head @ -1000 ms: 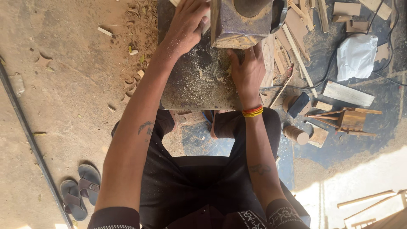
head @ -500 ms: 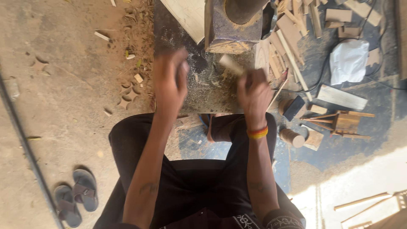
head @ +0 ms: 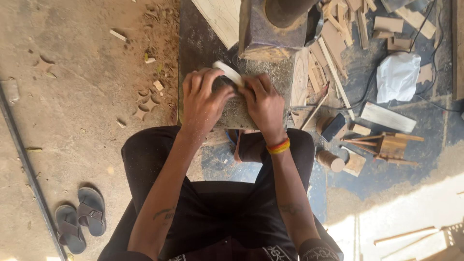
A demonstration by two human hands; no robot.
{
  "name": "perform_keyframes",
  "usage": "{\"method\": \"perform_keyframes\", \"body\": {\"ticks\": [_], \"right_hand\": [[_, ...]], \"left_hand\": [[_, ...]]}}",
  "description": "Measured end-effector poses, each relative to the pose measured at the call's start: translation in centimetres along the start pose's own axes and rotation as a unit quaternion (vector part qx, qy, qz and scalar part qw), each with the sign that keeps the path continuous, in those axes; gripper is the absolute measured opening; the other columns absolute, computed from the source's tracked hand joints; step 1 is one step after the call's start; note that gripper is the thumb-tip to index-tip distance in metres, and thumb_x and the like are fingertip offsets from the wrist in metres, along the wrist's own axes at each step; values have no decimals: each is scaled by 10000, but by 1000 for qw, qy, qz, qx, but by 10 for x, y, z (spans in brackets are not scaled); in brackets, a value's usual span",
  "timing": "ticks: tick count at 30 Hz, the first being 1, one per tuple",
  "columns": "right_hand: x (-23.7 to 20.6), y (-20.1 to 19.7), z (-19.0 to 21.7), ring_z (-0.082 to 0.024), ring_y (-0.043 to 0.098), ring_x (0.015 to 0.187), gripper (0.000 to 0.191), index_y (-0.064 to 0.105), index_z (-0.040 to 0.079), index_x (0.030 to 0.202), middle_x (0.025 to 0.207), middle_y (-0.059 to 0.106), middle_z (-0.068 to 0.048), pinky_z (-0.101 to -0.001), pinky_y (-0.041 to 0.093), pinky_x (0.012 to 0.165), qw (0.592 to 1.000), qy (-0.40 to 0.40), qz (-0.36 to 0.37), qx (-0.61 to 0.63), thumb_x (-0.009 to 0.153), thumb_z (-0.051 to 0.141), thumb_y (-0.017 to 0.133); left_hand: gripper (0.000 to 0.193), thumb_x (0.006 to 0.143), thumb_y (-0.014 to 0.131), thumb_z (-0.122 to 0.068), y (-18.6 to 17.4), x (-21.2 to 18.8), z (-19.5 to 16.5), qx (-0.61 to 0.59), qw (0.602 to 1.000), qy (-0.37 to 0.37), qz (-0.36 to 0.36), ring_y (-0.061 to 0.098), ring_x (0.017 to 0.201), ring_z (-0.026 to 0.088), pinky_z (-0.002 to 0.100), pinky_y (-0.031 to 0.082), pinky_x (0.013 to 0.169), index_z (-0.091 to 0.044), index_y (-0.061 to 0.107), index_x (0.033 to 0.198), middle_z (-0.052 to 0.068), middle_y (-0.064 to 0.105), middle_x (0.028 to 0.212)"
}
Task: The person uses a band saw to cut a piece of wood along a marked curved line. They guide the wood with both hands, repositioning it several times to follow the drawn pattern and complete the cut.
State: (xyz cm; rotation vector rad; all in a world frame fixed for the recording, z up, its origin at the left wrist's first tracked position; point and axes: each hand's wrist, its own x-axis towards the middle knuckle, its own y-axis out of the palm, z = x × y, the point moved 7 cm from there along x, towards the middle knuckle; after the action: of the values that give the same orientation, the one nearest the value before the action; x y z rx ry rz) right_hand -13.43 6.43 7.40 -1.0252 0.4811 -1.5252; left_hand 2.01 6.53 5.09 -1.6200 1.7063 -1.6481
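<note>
— What's going on down there?

— A person sits on the floor with both hands on a pale wood strip (head: 228,72). The left hand (head: 203,99) has its grip closed round the near end, fingers curled over the top; the right hand (head: 263,101) is pinched shut on the same strip from the other side, just below the striped wristband (head: 279,146).

— Where's the strip sitting?

— Tilted up over a sawdust-covered block (head: 241,113) that serves as the counter, right in front of the dark metal machine (head: 270,29). The far end points toward the machine's base, where the sawdust is heaped.

— So what stage is it?

— I'd say lining the piece up for shaping: both hands steady it, angled toward the machine. The next move likely calls for a firm two-handed hold and fingertips kept clear of that base.

— And round about?

— Wood offcuts (head: 338,29) scattered to the right, a white bag (head: 398,77), a small wooden frame (head: 389,145), and sandals (head: 79,217) on the left.
</note>
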Motion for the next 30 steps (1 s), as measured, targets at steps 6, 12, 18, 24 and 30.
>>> {"method": "perform_keyframes", "body": {"ticks": [6, 12, 18, 24, 30], "right_hand": [[-3, 4, -6, -195, 722, 769, 259, 722, 132, 1196, 1014, 704, -15, -328, 571, 651, 999, 25, -36, -16, 941, 139, 762], [-15, 4, -4, -174, 714, 737, 189, 746, 146, 1139, 953, 714, -12, -318, 567, 638, 997, 39, -64, -31, 953, 122, 773], [-7, 9, -6, -192, 713, 741, 158, 756, 147, 1105, 963, 709, -13, -319, 560, 627, 996, 26, -82, -22, 948, 139, 769], [7, 19, -20, -166, 698, 684, 87, 739, 135, 1010, 933, 698, 1, -317, 536, 565, 994, 56, -87, -40, 955, 188, 781], [7, 22, -20, -152, 671, 629, 57, 750, 134, 1019, 894, 682, 7, -306, 517, 527, 992, 59, -94, -59, 971, 159, 770]], "left_hand": [[388, 891, 799, -347, 8, 6, 0, 10, 1000, -15, 1, 572, 1135, 244, 473, 449, 1012, -115, 764, 1199, 34, 601, 1198], [257, 972, 799, -183, 19, 9, 6, -14, 999, -34, 27, 614, 1031, 190, 396, 518, 940, -109, 757, 1215, -1, 651, 1076], [265, 877, 835, -208, 21, 25, 10, -27, 999, -39, -24, 605, 1026, 226, 399, 508, 897, -119, 779, 1120, 26, 657, 1048], [248, 799, 867, -185, 27, 39, 26, -107, 991, -70, -36, 566, 963, 226, 427, 448, 852, -151, 803, 1036, -4, 620, 929], [244, 837, 845, -128, 23, 45, 22, -116, 991, -66, -30, 559, 959, 222, 426, 451, 862, -115, 798, 1076, 17, 578, 921]]}}
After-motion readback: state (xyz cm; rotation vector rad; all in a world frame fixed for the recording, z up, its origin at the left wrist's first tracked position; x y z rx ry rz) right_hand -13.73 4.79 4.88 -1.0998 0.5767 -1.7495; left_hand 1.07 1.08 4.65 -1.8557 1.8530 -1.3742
